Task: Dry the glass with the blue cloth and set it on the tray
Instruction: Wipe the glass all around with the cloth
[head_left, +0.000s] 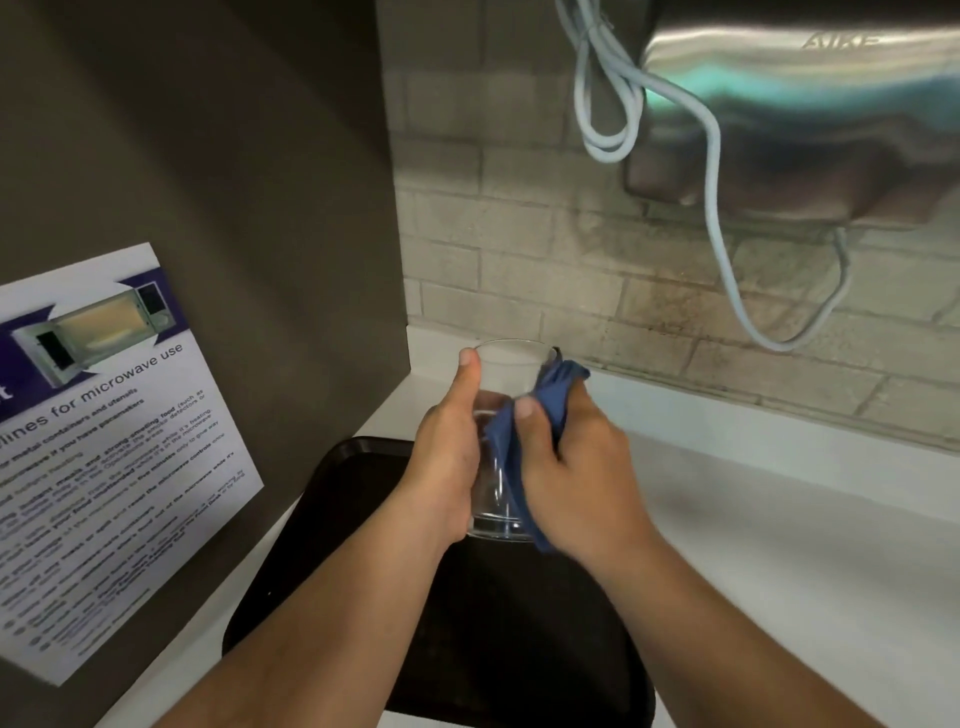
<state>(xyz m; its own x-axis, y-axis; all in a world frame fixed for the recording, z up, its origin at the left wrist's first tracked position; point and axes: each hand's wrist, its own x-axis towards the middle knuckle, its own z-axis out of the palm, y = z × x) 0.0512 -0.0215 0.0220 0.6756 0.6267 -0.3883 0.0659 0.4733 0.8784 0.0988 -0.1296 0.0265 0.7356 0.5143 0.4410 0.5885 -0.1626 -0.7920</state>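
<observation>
A clear drinking glass (506, 374) is held upright in the air above the far end of a black tray (358, 566). My left hand (449, 462) grips its left side, thumb up near the rim. My right hand (571, 462) presses a blue cloth (553, 395) against the glass's right side, the thumb on the cloth at the front. The cloth wraps from near the rim down to the base. The glass's base hangs a little above the tray.
The tray lies on a white counter (779, 545). A dark panel (234, 182) with a microwave-use poster (104, 441) stands close on the left. Behind is a tiled wall (519, 234), with a steel hand dryer (805, 114) and a looped white cable (711, 156) overhead at right.
</observation>
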